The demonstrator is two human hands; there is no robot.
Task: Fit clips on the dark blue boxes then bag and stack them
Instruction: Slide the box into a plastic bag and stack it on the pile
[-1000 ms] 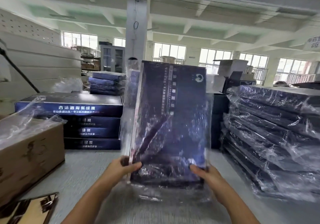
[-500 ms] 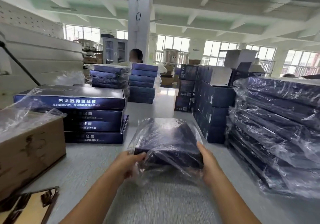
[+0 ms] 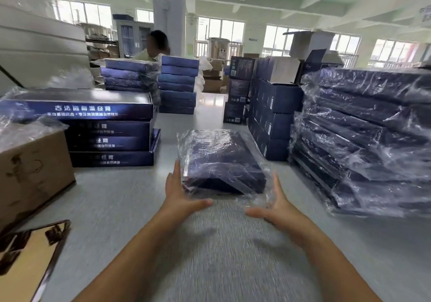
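One bagged dark blue box (image 3: 221, 161) lies flat on the grey surface (image 3: 116, 196). Two hands flank it, fingers straight: left hand (image 3: 180, 193) touching, right hand (image 3: 275, 202) at the plastic's edge. Four unbagged boxes (image 3: 93, 124) are stacked left.

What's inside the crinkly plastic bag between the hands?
Inside the clear plastic bag is one dark blue box, lying flat on the table. The box is closed, so what it holds is hidden, and no clip shows from here.
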